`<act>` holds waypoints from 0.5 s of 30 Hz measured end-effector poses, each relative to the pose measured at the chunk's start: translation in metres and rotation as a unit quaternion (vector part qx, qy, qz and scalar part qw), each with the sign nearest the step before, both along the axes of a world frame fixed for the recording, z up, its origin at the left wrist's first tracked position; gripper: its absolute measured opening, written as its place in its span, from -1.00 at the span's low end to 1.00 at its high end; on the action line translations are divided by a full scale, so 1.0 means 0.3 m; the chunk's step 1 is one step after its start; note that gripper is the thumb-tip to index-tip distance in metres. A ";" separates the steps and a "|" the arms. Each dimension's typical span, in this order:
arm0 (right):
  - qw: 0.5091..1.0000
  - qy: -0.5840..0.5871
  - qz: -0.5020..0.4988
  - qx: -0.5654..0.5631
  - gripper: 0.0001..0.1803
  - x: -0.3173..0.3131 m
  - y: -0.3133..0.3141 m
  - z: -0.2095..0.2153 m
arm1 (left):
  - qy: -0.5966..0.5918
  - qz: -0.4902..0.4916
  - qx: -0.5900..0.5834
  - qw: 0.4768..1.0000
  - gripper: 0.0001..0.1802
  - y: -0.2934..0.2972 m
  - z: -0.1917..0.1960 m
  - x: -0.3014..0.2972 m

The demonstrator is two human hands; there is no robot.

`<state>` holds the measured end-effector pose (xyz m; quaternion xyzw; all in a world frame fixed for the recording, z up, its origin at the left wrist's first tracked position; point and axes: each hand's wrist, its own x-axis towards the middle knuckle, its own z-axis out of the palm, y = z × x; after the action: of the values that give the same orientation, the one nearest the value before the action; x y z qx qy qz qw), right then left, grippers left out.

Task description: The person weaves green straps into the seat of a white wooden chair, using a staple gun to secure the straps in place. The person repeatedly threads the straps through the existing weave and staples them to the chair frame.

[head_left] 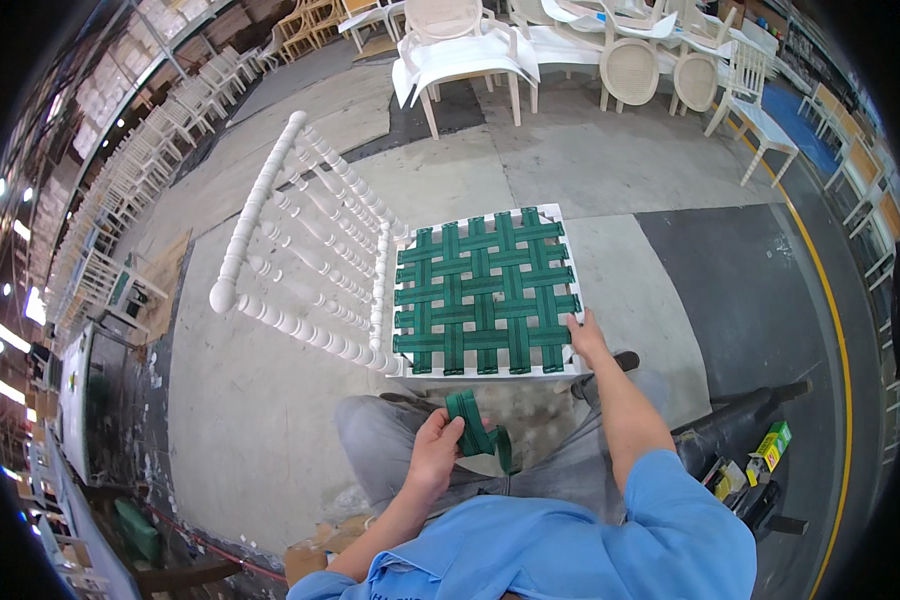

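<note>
A white chair with a turned-spindle back [315,240] stands in front of me, its back to the left. Its seat is woven from green webbing [482,290] in crossing strips over a white frame [490,378]. My left hand [436,445] is closed on a folded length of green webbing strap [468,420], whose loose end hangs in a loop above my lap. At the seat's near right corner, my right hand [585,335] grips the edge of the frame; its fingertips are partly hidden there.
White chairs [465,60] stand at the back, and a lone chair [755,110] at the back right. More chairs [160,140] line the left side. To my right, a dark bench [735,430] holds a green and yellow box [770,445]. A yellow line [825,270] runs along the floor.
</note>
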<state>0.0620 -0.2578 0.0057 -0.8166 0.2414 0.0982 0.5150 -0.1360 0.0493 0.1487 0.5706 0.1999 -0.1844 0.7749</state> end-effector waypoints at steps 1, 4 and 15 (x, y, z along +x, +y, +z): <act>1.000 0.005 0.003 0.026 -0.29 -0.010 -0.002 -0.009 | 0.009 0.014 -0.004 1.000 -0.77 0.013 0.000 -0.002; 0.999 -0.014 0.011 0.032 -0.21 -0.109 -0.016 -0.031 | 0.025 -0.005 -0.082 0.996 -0.74 0.029 -0.009 0.066; 0.895 -0.113 0.196 0.385 -0.51 -0.420 0.271 0.481 | -0.036 -0.015 -0.238 0.970 -0.59 -0.050 0.227 0.275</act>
<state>-0.0639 -0.1764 0.1499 -0.5905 -0.0399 0.1896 0.7835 -0.0535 0.0343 0.2168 0.3787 0.1136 -0.2171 0.8925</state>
